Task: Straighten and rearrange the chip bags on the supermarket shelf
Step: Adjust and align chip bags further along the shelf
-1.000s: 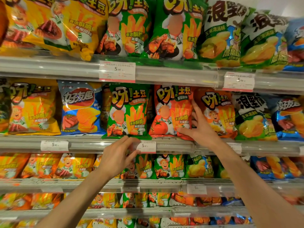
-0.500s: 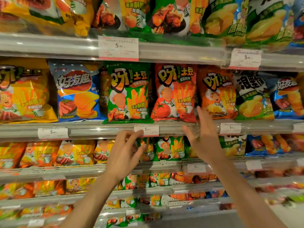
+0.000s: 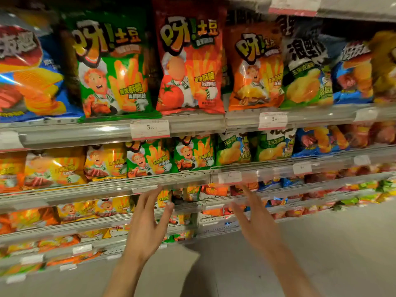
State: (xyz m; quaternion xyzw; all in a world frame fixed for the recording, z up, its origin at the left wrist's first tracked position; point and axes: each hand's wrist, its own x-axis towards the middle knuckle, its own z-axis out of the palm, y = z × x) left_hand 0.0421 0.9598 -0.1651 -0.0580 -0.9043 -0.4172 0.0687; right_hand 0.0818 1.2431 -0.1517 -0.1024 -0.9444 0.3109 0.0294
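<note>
Chip bags are seen in rows on a supermarket shelf (image 3: 192, 127). On the upper row, a green bag (image 3: 111, 67), a red bag (image 3: 190, 61) and an orange bag (image 3: 255, 69) stand upright, facing front. Lower rows appear blurred, probably not yet tidied. The left hand (image 3: 147, 228) and right hand (image 3: 257, 221) are held below, fingers spread, nothing gripped.

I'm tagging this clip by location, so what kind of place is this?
Most likely a supermarket snack aisle: tiered grey metal shelves are packed with glossy chip bags, such as a red tomato-flavour bag, and white paper price tags are clipped along the shelf edges.
</note>
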